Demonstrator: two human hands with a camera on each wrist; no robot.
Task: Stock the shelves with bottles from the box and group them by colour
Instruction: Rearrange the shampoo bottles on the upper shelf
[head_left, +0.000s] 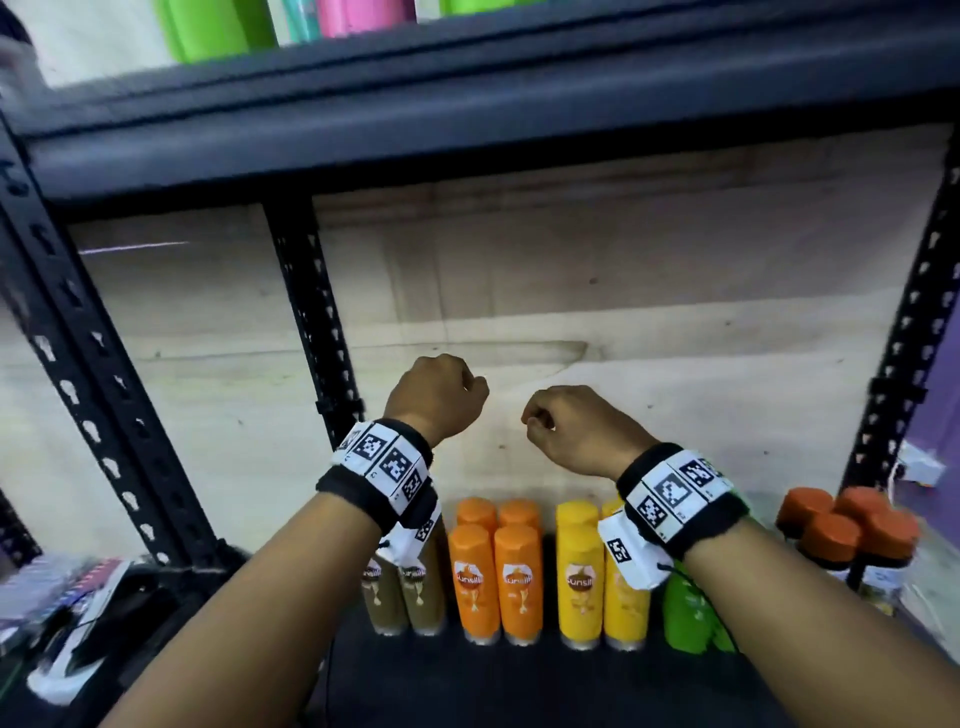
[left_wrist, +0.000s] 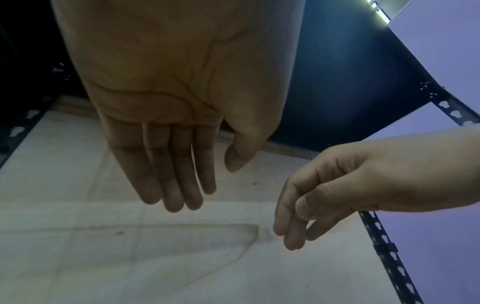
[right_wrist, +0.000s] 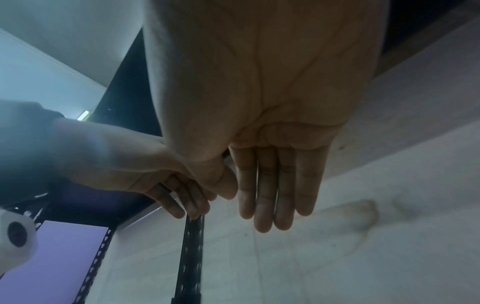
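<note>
Both my hands hang empty over the bare pale board of the middle shelf (head_left: 701, 395). The left hand (head_left: 436, 397) droops from a bent wrist; the left wrist view shows its fingers (left_wrist: 179, 185) straight and together, holding nothing. The right hand (head_left: 576, 426) is a little lower and to the right, its fingers (right_wrist: 272, 189) also straight and empty. On the black shelf below stand bottles in colour groups: olive-brown (head_left: 405, 597), orange (head_left: 496, 577), yellow (head_left: 582, 582) and green (head_left: 685, 616). No box is in view.
Dark jars with orange caps (head_left: 852, 530) stand at the right end of the lower shelf. Green (head_left: 208, 26) and pink (head_left: 363, 15) bottles sit on the top shelf. Black perforated uprights (head_left: 311, 322) frame the bay. Dark clutter (head_left: 78, 613) lies at lower left.
</note>
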